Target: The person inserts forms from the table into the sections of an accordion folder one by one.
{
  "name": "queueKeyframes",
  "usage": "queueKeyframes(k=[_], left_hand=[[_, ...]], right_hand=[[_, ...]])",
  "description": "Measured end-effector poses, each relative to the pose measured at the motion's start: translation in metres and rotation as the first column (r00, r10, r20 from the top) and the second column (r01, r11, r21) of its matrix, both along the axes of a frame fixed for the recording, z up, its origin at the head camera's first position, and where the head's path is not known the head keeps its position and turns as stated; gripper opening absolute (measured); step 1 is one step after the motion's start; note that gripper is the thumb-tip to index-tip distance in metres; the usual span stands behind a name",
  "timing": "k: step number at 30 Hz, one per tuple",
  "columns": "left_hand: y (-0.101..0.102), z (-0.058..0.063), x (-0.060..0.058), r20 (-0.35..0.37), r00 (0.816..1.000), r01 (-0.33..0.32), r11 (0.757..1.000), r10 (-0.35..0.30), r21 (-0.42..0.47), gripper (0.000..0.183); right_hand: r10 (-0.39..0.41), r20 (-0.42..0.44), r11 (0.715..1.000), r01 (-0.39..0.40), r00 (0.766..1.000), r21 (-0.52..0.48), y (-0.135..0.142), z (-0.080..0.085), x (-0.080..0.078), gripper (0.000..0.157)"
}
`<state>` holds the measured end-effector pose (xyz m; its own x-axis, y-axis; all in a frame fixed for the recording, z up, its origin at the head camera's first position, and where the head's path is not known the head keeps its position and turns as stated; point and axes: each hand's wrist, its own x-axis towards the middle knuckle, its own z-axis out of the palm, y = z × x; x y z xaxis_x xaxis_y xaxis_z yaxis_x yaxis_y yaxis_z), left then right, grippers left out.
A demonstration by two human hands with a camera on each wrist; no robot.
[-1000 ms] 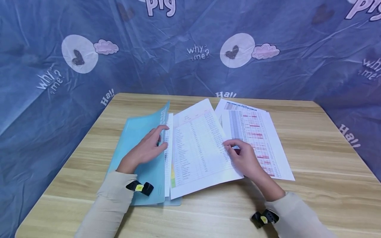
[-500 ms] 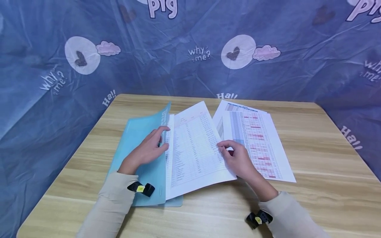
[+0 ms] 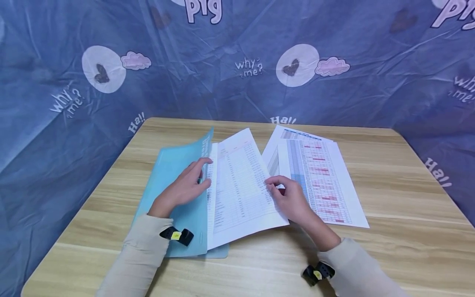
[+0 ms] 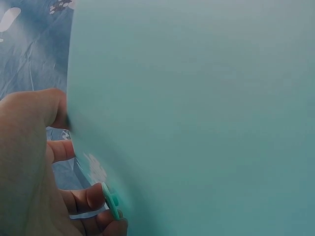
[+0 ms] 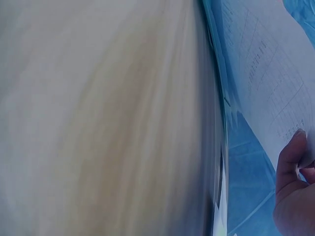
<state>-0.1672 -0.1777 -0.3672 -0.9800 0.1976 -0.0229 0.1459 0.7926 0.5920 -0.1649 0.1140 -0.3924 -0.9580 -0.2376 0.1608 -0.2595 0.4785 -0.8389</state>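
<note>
My left hand point(image 3: 183, 183) holds up the front cover of a light blue file folder point(image 3: 163, 165) by its free edge. In the left wrist view that hand point(image 4: 29, 157) has its fingers curled round the edge of the folder cover point(image 4: 187, 98), close to a green snap button point(image 4: 112, 200). My right hand point(image 3: 291, 198) pinches the right edge of a printed sheet point(image 3: 241, 185), seen also with the right hand point(image 5: 295, 196) in the right wrist view. The sheet's left side lies within the folder, over other papers, tilted a little.
To the right, several printed table sheets point(image 3: 320, 181) with red and blue cells lie overlapping on the wooden table point(image 3: 400, 198). A blue patterned cloth point(image 3: 230, 95) hangs behind and along the sides.
My right hand has moved left with the sheet, which has slid further left into the folder. More of the sheets on the right shows. The left hand stays at the cover.
</note>
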Motion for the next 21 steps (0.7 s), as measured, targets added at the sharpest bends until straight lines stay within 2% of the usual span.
queueKeyframes(k=[21], left_hand=[[-0.001,0.002,0.0,-0.012,1.0,0.004,1.0,-0.004,-0.008,0.051]], right_hand=[[0.018,0.016,1.0,-0.018,1.0,-0.017,-0.019,0.002,0.002,0.017]])
